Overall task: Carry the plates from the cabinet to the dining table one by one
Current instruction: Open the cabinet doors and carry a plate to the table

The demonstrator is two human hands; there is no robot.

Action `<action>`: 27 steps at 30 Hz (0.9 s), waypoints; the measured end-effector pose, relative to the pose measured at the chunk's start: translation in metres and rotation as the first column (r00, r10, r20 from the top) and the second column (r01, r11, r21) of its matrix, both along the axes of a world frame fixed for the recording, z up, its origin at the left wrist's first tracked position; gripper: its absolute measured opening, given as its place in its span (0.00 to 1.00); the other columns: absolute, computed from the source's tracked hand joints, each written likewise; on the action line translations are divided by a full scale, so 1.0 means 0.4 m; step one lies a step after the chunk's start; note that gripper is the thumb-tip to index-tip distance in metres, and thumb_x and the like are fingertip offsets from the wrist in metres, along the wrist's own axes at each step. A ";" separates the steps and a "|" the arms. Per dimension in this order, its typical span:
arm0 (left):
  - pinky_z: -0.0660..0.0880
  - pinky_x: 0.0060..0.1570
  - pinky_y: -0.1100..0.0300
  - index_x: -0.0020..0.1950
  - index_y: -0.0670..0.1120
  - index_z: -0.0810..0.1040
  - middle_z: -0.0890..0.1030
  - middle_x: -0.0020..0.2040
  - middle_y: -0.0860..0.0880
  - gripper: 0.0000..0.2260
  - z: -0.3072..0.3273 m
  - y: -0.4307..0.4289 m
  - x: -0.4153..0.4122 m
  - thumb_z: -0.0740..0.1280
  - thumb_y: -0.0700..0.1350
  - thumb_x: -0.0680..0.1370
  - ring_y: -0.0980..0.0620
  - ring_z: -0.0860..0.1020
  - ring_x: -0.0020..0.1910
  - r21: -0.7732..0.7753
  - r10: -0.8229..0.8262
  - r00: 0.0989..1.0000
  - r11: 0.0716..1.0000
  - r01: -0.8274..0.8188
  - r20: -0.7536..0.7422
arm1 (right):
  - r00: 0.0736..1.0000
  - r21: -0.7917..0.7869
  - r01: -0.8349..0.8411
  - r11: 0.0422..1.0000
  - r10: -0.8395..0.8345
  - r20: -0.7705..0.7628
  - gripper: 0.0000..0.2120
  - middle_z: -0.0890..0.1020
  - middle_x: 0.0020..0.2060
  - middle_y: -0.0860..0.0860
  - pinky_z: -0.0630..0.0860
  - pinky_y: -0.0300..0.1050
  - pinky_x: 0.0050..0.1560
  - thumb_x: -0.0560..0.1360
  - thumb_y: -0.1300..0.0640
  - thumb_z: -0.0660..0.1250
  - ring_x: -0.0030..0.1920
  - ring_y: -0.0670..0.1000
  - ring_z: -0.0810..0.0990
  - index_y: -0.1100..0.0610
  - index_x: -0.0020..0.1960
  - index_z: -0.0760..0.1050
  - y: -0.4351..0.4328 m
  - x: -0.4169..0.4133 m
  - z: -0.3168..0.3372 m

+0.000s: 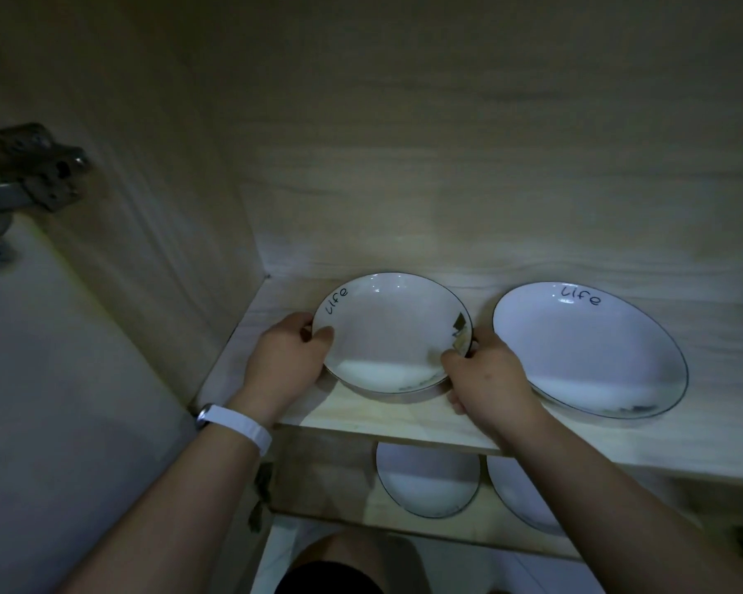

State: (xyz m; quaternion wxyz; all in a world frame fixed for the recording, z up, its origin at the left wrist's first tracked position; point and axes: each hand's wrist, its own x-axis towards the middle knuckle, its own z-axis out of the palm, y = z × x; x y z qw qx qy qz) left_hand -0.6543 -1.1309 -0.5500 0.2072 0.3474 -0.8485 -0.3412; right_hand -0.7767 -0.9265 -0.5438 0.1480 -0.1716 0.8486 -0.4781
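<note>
The left hand [290,362] and right hand [485,375] gripped opposite rims of a round white plate [391,332] near the upper shelf's [387,415] front-left corner. Dark-rimmed, it read "Life". A larger oval plate [588,349] lay just right.

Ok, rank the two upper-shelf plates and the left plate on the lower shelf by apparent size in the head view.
1. Oval plate, upper shelf right.
2. Round plate, gripped at its rim by left hand and right hand.
3. Lower-shelf plate, though the shelf edge partly hides it, so its rank is unsure.
</note>
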 end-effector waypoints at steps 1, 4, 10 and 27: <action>0.76 0.43 0.54 0.50 0.52 0.78 0.81 0.42 0.53 0.13 -0.003 -0.001 -0.001 0.61 0.56 0.72 0.47 0.78 0.44 -0.001 0.004 1.000 1.000 -0.004 0.002 | 1.000 -0.013 0.006 1.000 -0.006 0.020 0.11 0.81 0.36 0.60 0.81 0.59 0.37 0.70 0.53 0.62 0.34 0.62 0.82 0.58 0.47 0.72 -0.004 -0.001 -0.003; 0.77 0.45 0.51 0.53 0.52 0.77 0.81 0.45 0.52 0.16 -0.008 0.001 -0.003 0.60 0.54 0.70 0.47 0.78 0.45 0.010 0.013 1.000 1.000 -0.013 0.010 | 0.990 -0.080 0.033 0.996 -0.022 0.136 0.06 0.81 0.37 0.63 0.78 0.49 0.26 0.73 0.59 0.62 0.25 0.58 0.79 0.60 0.49 0.71 -0.010 0.003 0.005; 0.76 0.46 0.52 0.54 0.49 0.78 0.82 0.47 0.50 0.14 0.001 0.006 -0.003 0.60 0.47 0.71 0.46 0.78 0.47 0.114 0.018 0.997 0.993 -0.010 -0.076 | 0.957 -0.179 0.065 0.982 -0.010 0.290 0.10 0.81 0.32 0.67 0.71 0.42 0.24 0.74 0.62 0.59 0.22 0.52 0.74 0.66 0.47 0.76 -0.025 0.021 0.015; 0.80 0.45 0.51 0.57 0.51 0.80 0.84 0.51 0.50 0.16 0.084 0.083 0.023 0.61 0.35 0.76 0.49 0.82 0.49 0.524 0.116 0.929 0.847 0.092 -0.351 | 0.979 -0.261 0.046 0.964 0.009 0.204 0.06 0.80 0.34 0.58 0.69 0.38 0.22 0.77 0.61 0.59 0.25 0.51 0.76 0.57 0.50 0.75 0.032 0.069 0.084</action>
